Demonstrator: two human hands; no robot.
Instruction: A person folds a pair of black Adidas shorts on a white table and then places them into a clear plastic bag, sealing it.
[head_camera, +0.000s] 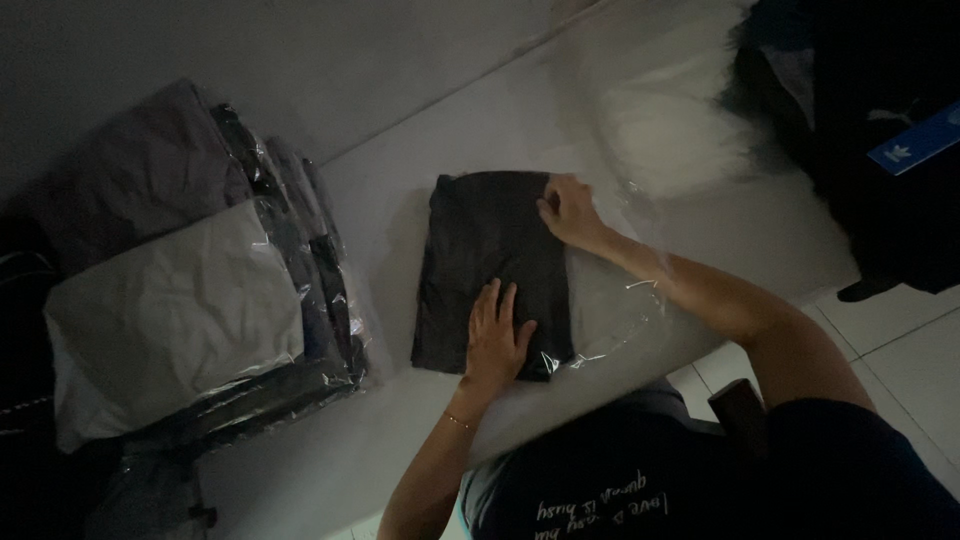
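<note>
Head view is showing both hands at the frame centre. Left hand (497, 335) and right hand (568, 210) are pressing flat, fingers spread, on a folded dark garment (478, 260) in a clear plastic bag (610, 310).

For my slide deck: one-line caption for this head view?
Left hand and right hand press a folded dark garment at a clear plastic bag.

Left grip (497, 335) flat, right grip (570, 213) curled

Garment packing room: bagged folded clothes (190, 300)
</note>
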